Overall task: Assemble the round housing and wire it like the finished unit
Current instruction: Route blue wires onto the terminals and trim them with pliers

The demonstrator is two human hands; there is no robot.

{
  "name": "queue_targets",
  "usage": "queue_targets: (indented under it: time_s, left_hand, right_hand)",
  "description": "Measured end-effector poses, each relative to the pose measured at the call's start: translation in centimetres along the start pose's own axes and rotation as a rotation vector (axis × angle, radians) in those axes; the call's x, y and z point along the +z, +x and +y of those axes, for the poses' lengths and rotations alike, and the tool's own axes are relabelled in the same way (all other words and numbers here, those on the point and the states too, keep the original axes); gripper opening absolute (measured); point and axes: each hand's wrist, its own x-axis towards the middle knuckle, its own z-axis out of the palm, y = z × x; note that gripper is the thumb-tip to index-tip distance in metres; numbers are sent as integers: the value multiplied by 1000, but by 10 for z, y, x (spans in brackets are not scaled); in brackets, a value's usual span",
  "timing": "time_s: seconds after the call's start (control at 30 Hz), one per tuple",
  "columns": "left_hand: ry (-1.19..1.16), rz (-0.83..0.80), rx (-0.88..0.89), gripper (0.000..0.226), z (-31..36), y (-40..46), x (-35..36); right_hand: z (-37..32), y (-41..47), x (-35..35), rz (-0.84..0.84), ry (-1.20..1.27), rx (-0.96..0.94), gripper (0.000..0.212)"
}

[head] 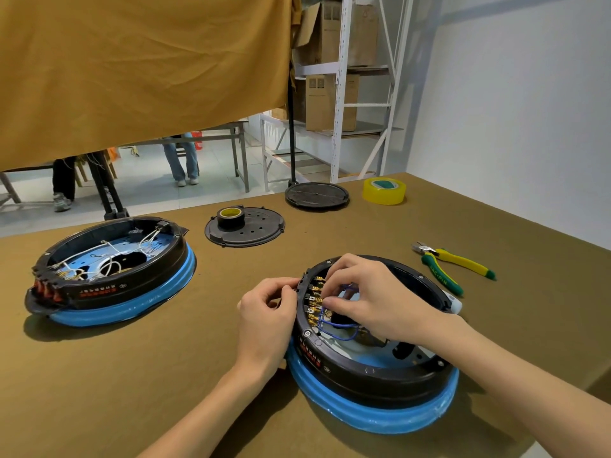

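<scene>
A round black housing [373, 375] on a blue ring lies in front of me, with brass terminals [314, 305] along its left inner wall and a blue wire [337, 325] looping inside. My left hand [264, 315] grips the housing's left outer rim by the switch block. My right hand [367, 299] reaches inside and pinches the blue wire's end at the terminals. A second round housing [132, 276], with white wires inside, lies to the left.
Yellow-green cutters [453, 266] lie to the right. A black perforated lid [254, 231] carries a roll of black tape [229, 216]. Farther back lie another black lid [316, 195] and a yellow tape roll [384, 191]. People's legs stand beyond the table edge.
</scene>
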Motion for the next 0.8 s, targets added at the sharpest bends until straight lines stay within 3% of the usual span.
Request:
queue_targets:
  time_s: [0.6, 0.8]
  left_hand:
    - [-8, 2, -8, 23, -2, -1, 0]
    - [59, 19, 63, 23, 0, -4, 0]
  right_hand:
    - [-3, 4, 7, 39, -118, 21, 7]
    - [-5, 6, 9, 40, -165, 41, 9]
